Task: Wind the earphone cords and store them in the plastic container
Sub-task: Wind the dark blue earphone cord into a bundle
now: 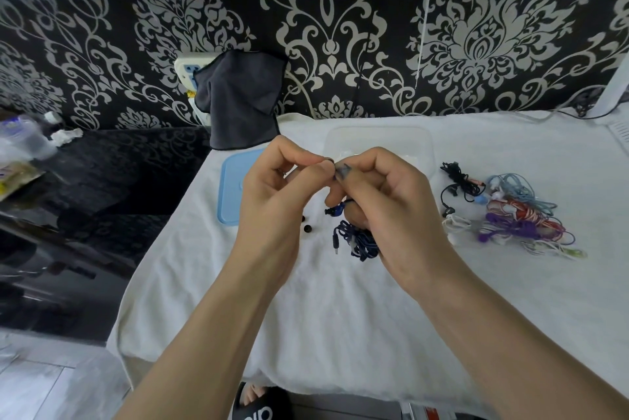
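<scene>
At the far left, on the dark glossy surface, I see a blurred plastic bottle. Further right a dark grey cloth hangs in front of the patterned wall, and its lower edge reaches the white towel that covers the worktop. On this towel lies the light blue lid, flat, and my left hand partly hides it.

My left hand is raised above the towel with the fingers curled; thumb and forefinger pinch a small dark piece, which I cannot identify. Below it, two small black ear tips lie on the towel.

My right hand is just beside the left one, almost touching at the fingertips. It grips the dark blue earphone cord, whose bundle hangs under the palm, with the plug pointing down.

Behind my hands stands the clear plastic container; what is inside I cannot tell.

To the right, well apart from my hands, the other earphones lie in a tangled pile on the towel: black, light blue, red, purple and white cords.
</scene>
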`<state>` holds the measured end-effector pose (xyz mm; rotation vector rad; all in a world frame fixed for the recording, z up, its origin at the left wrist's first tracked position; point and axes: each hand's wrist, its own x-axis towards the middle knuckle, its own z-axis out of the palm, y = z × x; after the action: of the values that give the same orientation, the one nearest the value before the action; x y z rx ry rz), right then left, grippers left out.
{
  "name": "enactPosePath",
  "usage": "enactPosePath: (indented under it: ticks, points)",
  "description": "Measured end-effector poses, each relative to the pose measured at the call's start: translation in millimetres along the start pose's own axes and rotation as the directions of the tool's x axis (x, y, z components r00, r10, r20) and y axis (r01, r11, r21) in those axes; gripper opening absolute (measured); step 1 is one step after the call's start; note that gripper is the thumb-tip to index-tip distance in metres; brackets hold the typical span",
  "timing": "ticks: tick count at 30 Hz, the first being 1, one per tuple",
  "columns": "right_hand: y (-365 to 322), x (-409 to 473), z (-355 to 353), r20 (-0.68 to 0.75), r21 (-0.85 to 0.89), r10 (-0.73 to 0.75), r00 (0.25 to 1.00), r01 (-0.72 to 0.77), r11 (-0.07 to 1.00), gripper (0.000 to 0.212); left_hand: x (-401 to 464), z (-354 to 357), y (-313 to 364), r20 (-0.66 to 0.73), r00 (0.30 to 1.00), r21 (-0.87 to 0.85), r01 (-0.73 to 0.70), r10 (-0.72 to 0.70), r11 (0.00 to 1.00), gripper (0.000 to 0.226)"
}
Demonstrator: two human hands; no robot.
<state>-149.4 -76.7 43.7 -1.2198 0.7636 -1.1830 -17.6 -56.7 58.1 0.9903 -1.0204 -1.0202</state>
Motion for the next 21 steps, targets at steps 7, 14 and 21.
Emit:
enactPosePath:
  ticks: [7,14,21]
  points:
    - [-2.0,-0.4,-1.2,0.033,0.036,0.044,0.998,-0.045,0.998,0.015,-2.3,2.7,4.5,0.015,0.999,0.062,-0.043,0.042,0.997,0.029]
    - [-3.8,-2.3,-3.9,0.051,0.031,0.071,0.996,-0.072,0.997,0.017,-4.9,1.3,5.7,0.055,0.995,0.191,-0.097,0.088,0.977,0.033]
    - [-9.5,-3.5,-3.4,0.059,0.076,0.087,0.994,-0.092,0.993,0.020,-6.4,-4.2,3.5,0.100,0.986,0.245,-0.157,0.136,0.957,0.031]
